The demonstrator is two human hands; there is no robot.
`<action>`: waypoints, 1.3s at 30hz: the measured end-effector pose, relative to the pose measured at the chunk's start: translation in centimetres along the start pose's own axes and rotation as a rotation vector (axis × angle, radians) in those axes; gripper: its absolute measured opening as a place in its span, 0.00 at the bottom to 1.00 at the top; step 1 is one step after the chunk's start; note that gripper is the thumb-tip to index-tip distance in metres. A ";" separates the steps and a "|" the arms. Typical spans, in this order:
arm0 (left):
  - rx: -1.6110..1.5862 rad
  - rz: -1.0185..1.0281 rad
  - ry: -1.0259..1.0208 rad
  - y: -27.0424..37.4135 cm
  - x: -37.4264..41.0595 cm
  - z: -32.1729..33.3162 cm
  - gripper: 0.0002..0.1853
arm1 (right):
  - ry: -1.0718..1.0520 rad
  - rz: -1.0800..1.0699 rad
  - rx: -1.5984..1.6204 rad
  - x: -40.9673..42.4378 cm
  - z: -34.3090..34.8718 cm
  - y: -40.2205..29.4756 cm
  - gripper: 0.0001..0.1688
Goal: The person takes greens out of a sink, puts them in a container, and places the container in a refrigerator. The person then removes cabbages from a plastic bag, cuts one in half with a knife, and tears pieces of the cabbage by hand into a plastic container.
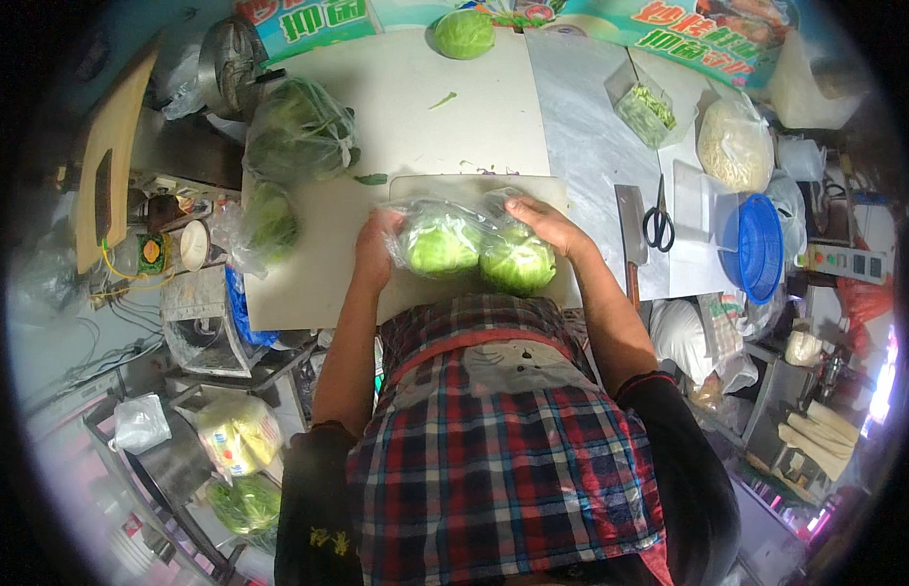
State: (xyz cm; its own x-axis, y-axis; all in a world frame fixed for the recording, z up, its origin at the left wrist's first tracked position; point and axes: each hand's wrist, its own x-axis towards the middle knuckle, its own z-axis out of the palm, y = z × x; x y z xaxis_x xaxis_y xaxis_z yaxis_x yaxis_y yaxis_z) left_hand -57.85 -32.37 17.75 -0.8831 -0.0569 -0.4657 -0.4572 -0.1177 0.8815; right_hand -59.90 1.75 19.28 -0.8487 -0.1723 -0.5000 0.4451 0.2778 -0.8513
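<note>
Two green cabbages lie side by side on a cutting board (425,187) at the table's near edge, the left cabbage (443,245) inside a clear plastic bag (454,211). The right cabbage (518,265) is partly covered by the same film. My left hand (377,238) grips the bag at its left side, fingertips hidden by the film. With thumb and fingers, my right hand (546,222) holds the bag above the right cabbage. Farther off, at the table's far edge, sits another cabbage (465,34), unwrapped.
Bagged green vegetables (297,132) stand at left. To the right lie a cleaver (631,227) and black-handled scissors (658,223), near a blue plastic basket (760,249). Behind them are a clear container of chopped greens (648,110) and a bag of pale noodle-like strands (734,143).
</note>
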 end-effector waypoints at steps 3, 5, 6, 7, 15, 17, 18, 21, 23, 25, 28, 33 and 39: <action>-0.224 -0.161 -0.118 0.0 0.0 1.5 0.30 | -0.135 0.016 -0.122 1.2 0.3 -0.4 0.35; -0.032 -0.061 -0.159 0.8 -0.4 1.9 0.32 | -0.218 0.023 -0.070 2.2 0.2 -0.8 0.30; 0.146 0.075 -0.130 0.9 -0.7 1.5 0.32 | -0.159 -0.059 0.011 1.9 0.8 -1.7 0.21; 0.320 0.204 -0.102 1.1 -1.1 1.2 0.33 | -0.150 -0.089 0.243 1.5 0.9 -2.9 0.19; -0.756 0.084 -0.779 4.9 0.9 -3.5 0.30 | -0.121 -0.294 0.844 -2.0 1.0 -15.6 0.15; -0.476 0.181 -0.662 7.6 0.1 -2.6 0.27 | -0.095 -0.415 0.826 -1.7 1.2 -17.6 0.16; -0.275 0.244 -0.497 8.9 -1.2 -1.3 0.25 | -0.045 -0.426 0.768 -0.4 0.4 -17.2 0.16; 0.356 0.610 -0.405 9.9 -3.9 1.3 0.24 | 0.004 -0.386 1.075 0.1 1.2 -19.5 0.19; 0.598 0.646 -0.449 9.8 -4.3 2.7 0.25 | -0.143 -0.452 0.960 0.0 0.8 -19.7 0.27; 0.630 0.395 -0.470 8.8 -4.4 3.5 0.26 | -0.259 -0.469 0.819 -1.0 0.9 -20.1 0.33; 0.586 0.398 -0.139 9.1 -1.8 1.3 0.21 | -0.038 -0.503 0.079 -3.4 -0.1 -19.5 0.40; 0.146 0.410 0.060 14.2 -2.6 1.3 0.16 | -0.104 -0.270 -0.648 -4.7 -1.8 -17.0 0.27; 1.030 0.165 0.461 8.3 5.0 -11.0 0.25 | 0.445 -0.569 -0.098 -3.1 -9.5 -12.5 0.30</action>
State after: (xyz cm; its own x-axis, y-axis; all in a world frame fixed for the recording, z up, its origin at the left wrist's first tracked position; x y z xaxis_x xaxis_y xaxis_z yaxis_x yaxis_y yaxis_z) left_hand -64.92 -44.58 21.90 -0.9150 -0.3802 -0.1352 -0.3961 0.7824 0.4805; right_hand -65.51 7.76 32.94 -0.9862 0.0792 0.1451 -0.1092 0.3466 -0.9316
